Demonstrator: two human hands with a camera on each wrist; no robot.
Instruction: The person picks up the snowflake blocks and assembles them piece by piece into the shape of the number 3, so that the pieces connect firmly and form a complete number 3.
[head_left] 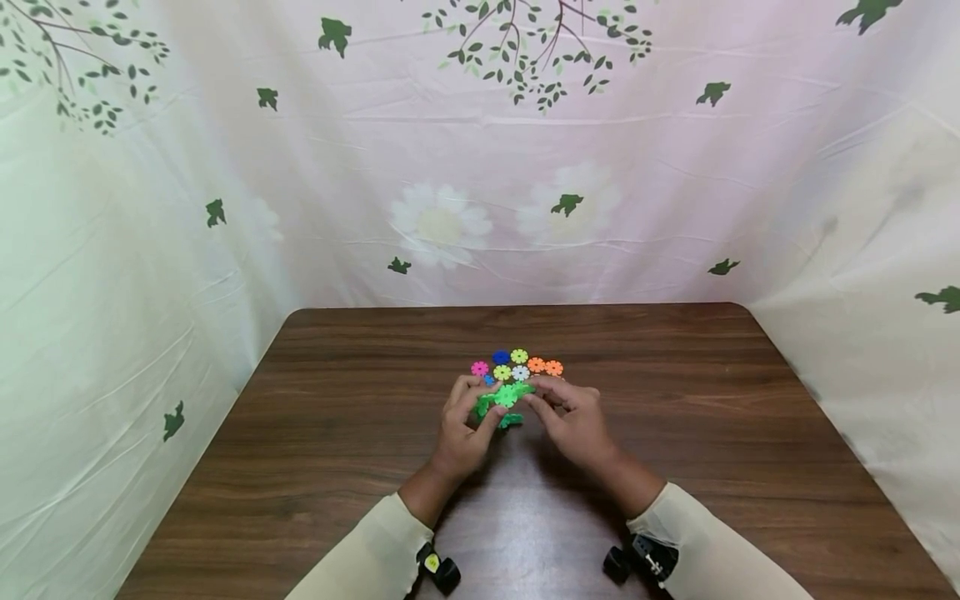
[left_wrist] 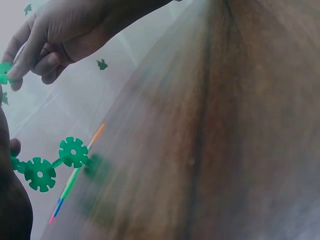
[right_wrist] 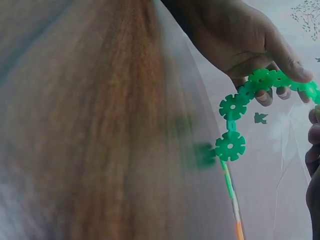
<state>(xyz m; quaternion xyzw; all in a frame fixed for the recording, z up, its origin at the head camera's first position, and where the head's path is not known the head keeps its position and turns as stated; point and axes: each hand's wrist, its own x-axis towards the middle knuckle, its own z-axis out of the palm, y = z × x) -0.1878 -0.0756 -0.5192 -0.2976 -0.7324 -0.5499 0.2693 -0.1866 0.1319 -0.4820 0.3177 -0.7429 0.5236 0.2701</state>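
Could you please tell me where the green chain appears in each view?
Head: the green chain is in the lower middle, held by the left hand and the right hand.
Left wrist: the green chain shows mostly at lower left.
Right wrist: the green chain arches in from the right edge.
Shared landmark: the brown table.

chain (head_left: 508, 396): between left grip (head_left: 459, 433), right grip (head_left: 579, 422) | discs (head_left: 521, 372): behind chain, on table (head_left: 352, 408)

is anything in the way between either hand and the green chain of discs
Nothing visible is: the left hand and the right hand both pinch the green chain directly. The other coloured discs lie on the table just beyond, not in between.
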